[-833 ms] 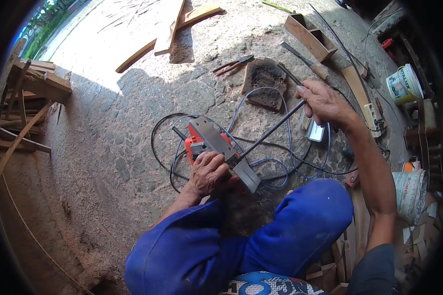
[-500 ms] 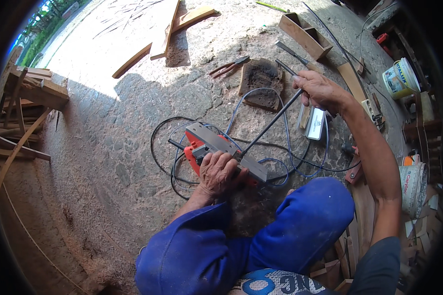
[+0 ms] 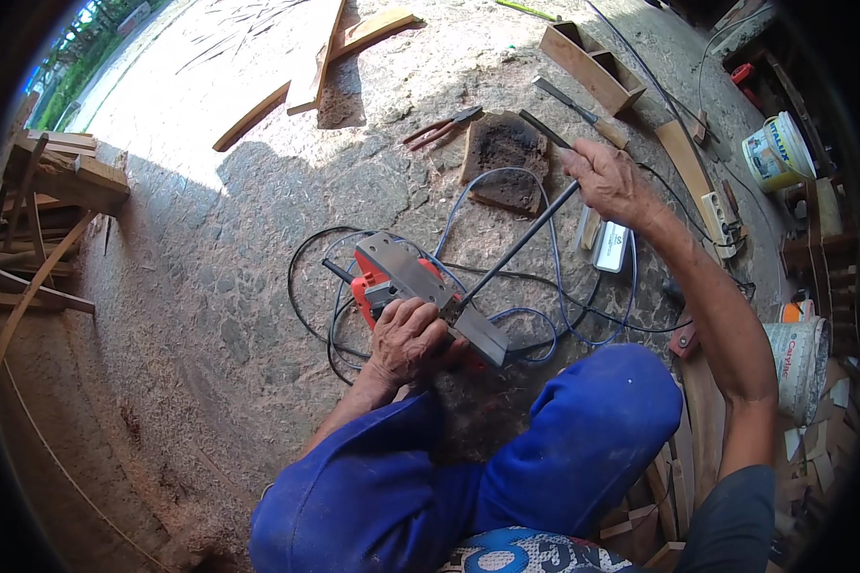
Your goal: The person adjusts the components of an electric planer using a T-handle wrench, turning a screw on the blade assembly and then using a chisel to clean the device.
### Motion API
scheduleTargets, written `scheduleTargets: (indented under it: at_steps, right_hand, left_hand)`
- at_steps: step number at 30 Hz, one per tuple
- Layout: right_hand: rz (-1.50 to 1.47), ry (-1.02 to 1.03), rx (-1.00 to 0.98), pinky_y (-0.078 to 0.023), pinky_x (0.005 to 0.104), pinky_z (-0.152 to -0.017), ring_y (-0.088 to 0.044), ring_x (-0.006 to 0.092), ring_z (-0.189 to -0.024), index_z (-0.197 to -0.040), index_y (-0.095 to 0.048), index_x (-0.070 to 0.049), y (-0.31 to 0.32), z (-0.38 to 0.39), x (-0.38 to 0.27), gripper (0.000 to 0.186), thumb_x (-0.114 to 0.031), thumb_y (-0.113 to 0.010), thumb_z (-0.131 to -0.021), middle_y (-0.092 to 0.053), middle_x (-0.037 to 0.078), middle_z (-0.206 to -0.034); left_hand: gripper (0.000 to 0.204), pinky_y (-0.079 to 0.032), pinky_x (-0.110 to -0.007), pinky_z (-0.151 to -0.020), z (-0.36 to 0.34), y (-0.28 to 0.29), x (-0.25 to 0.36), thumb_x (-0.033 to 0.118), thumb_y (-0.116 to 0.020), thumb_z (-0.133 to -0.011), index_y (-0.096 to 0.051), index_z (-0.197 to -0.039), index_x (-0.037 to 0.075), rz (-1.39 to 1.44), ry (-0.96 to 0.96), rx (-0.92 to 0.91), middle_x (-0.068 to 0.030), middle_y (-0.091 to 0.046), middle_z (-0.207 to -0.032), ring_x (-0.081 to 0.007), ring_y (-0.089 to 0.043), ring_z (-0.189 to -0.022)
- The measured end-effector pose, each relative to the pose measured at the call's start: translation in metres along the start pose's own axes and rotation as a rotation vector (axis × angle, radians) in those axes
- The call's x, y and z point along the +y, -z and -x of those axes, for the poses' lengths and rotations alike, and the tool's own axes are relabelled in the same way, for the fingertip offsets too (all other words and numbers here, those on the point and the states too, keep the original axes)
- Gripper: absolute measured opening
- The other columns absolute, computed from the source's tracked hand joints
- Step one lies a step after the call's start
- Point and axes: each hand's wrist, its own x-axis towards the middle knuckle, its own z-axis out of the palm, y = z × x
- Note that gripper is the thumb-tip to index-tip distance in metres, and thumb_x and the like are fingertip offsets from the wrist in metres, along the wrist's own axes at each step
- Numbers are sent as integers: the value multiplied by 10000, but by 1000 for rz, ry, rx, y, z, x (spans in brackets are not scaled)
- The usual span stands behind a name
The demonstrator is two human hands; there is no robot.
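An electric planer [image 3: 403, 266] with a red body lies with its flat metal sole facing up, in front of my knees. My left hand [image 3: 407, 339] is closed around its near side, fingers over the edge by the middle gap. My right hand [image 3: 606, 183] is closed on a long, thin, dark metal rod [image 3: 518, 256], raised to the right. The rod slants down to the left, and its lower end meets the planer at the gap in the sole. Its upper end sticks out beyond my right fist. What the rod's tip touches inside the gap is too small to tell.
Black and blue-grey cables [image 3: 301, 286] loop around the planer. Beyond lie a dark, hollowed wooden block [image 3: 506, 162], pincers [image 3: 441, 127], a chisel [image 3: 583, 113] and a wooden box [image 3: 592, 69]. A small white case [image 3: 610, 248], buckets [image 3: 779, 153] and wood scraps are at right; boards [image 3: 76, 181] stand left.
The planer and my left hand have shifted slightly left and down. My right hand has moved a little left with the rod, whose lower end stays at the sole's gap.
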Motion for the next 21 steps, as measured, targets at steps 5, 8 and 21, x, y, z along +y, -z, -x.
scheduleTargets:
  at_steps: [5, 8, 21]
  right_hand:
    - [220, -40, 227, -511, 512, -706, -687, 439, -837, -920, -622, -80, -21, 4, -16, 485, -549, -538, -1014, -686, 213, -823]
    - [283, -124, 321, -516, 508, -668, -706, 425, -814, -880, -635, -108, -32, 3, -26, 494, -587, -574, -982, -695, 193, -787]
    - [181, -236, 195, -529, 526, -699, -701, 423, -800, -908, -694, -85, -46, -15, 29, 551, -607, -534, -986, -699, 201, -813]
  left_hand:
    - [334, -425, -447, -975, 0, -1, 1, 419, -818, -759, -631, -812, 147, -12, 31, 25, -44, -628, -997, -249, -613, -1030]
    - [344, -392, -488, -1026, 0, -2, 2, 421, -833, -726, -638, -804, 147, -43, 53, 45, -37, -633, -982, -243, -616, -1024]
    - [343, -372, -529, -1049, 4, -5, 1, 395, -851, -704, -643, -815, 146, -28, 60, 55, -36, -640, -980, -247, -611, -1012]
